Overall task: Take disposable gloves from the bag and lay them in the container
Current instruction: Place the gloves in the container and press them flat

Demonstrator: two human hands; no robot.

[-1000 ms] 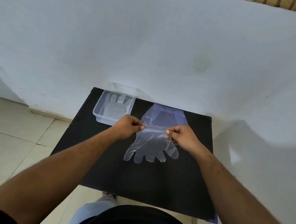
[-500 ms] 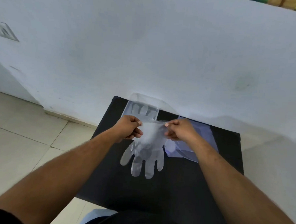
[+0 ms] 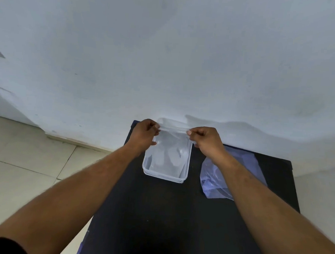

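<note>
The left hand (image 3: pixel 144 133) and right hand (image 3: pixel 205 139) each pinch a cuff corner of a clear glove (image 3: pixel 171 146) in a tight grip, stretching it above the container (image 3: pixel 166 175). The bag (image 3: pixel 212 179) lies right of the container on the bench (image 3: pixel 158 213).

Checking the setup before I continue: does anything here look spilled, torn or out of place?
Nothing stands out. Both hands, left and right, hold a clear glove by its cuff over the container; the bag lies flat beside it.
</note>
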